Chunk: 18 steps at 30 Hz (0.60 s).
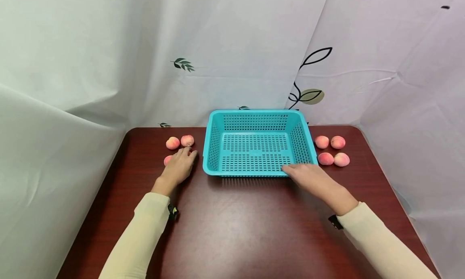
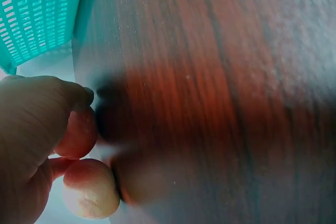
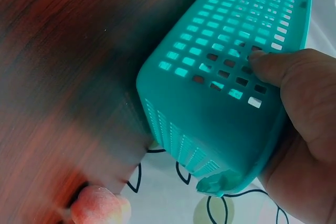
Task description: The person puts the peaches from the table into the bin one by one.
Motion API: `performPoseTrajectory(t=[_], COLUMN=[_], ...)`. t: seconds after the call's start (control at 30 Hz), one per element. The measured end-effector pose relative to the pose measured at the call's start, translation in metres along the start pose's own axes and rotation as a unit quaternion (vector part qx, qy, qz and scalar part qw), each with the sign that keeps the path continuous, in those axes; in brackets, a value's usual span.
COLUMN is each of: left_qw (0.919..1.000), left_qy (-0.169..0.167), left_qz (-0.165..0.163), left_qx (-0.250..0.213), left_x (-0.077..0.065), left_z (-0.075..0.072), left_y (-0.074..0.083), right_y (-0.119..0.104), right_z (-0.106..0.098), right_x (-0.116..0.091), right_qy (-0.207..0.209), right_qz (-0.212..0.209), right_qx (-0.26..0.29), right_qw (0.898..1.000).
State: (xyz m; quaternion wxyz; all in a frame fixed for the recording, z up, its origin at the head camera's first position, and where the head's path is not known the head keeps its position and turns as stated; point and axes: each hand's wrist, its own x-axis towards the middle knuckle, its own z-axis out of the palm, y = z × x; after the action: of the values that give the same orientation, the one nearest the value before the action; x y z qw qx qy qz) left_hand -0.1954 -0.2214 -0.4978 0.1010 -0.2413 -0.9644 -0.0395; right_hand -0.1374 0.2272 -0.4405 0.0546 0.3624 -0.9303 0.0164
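A turquoise perforated plastic basket (image 1: 258, 173) stands at the far middle of the table. My right hand (image 1: 308, 176) grips its front rim near the right corner. In the right wrist view the thumb (image 3: 273, 66) presses the holes of the basket's outer wall (image 3: 189, 98). Left of the basket, my left hand (image 1: 178, 166) reaches among peaches. The left wrist view shows its thumb and fingers around one peach (image 2: 79, 135), with a second peach (image 2: 92, 190) beside it. In the head view two peaches (image 1: 172, 143) (image 1: 187, 140) lie beyond this hand; another peach (image 1: 167, 160) is partly hidden by it.
Several peaches (image 1: 326, 158) lie grouped right of the basket. The dark red-brown table (image 1: 239, 226) reaches toward me. Pale cloth hangings (image 1: 232, 49) with leaf prints close off the back and sides.
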Motion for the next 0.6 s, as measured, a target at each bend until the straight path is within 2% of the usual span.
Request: performPoseTrajectory(t=[0.23, 0.47, 0.6], left_qw=[0.9994, 0.9997, 0.9997], left_qy=[0.01, -0.011, -0.01], left_qz=[0.032, 0.022, 0.02], left_qx=[0.004, -0.009, -0.01], left_x=[0.0021, 0.0026, 0.001], left_z=[0.0019, 0.0023, -0.0001], left_y=[-0.0016, -0.0008, 0.0016], right_y=[-0.0038, -0.0033, -0.0029], right_z=[-0.0015, -0.0002, 0.0004], right_x=[-0.0002, 0.0001, -0.0003], right_qy=[0.001, 0.004, 0.005], right_qz=[0.017, 0.019, 0.019], right_qx=[-0.003, -0.001, 0.0], right_qw=[1.0, 1.0, 1.0])
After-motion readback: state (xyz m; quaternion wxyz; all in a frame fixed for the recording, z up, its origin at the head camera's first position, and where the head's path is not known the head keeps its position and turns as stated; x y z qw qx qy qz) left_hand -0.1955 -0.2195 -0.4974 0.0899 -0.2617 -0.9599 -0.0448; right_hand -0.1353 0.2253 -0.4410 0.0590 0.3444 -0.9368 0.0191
